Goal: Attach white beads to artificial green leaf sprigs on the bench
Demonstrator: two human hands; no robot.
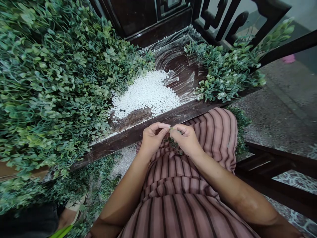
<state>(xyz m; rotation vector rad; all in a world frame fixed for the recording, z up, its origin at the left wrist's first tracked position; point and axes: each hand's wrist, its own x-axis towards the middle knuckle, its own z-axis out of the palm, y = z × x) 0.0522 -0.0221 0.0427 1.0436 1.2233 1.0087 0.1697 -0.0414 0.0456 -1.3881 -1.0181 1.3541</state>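
My left hand [154,137] and my right hand [186,140] meet fingertip to fingertip over my lap, close to the front edge of a dark wooden bench [138,124]. Both are closed in a pinch. From under my right fingers hangs a small sprig of artificial green leaves [172,143], its stem end at the fingertips. Something tiny and pale shows between my left thumb and forefinger, too small to name. On the bench just ahead lies a heap of small white beads [148,94].
A large mass of artificial greenery [61,76] covers the bench's left side. More leafy sprigs with white beads [228,71] lie at the right end, against the carved armrest [220,23]. Foliage hangs below the bench. Dark clothing of another person [32,221] shows at lower left.
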